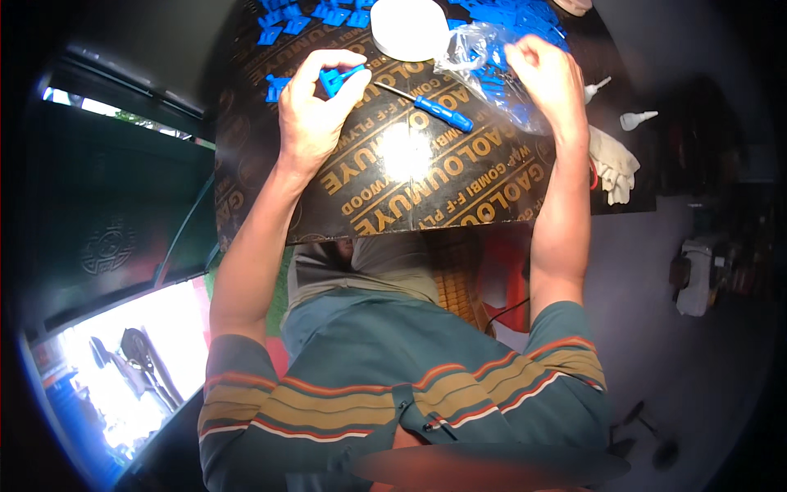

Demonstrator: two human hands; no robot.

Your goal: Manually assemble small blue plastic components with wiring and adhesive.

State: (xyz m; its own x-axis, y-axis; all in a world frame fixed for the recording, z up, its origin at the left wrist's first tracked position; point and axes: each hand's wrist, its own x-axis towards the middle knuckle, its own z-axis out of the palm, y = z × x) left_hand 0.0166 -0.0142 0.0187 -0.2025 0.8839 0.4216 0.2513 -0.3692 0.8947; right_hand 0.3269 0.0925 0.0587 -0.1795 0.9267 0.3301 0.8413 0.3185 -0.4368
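Note:
My left hand (316, 111) is closed, pinching a small blue plastic part (334, 80) between thumb and fingers, raised over the dark table. My right hand (545, 82) is at the right, above a clear plastic bag (467, 56) that has blue pieces in it. Its fingers are curled together in a pinch, and what they hold, if anything, is hidden. Between the hands lies a screwdriver (443, 113) with a blue handle, its thin shaft pointing up and left toward my left hand. Another blue part (277, 88) rests just left of my left hand.
Several blue parts (295, 18) stand at the far left, and a heap of them (520, 15) at the far right. A round white container (408, 29) sits between. To the right are small white nozzle-tipped pieces (635, 120) and pale work gloves (613, 164). The table's front edge (393, 234) faces me.

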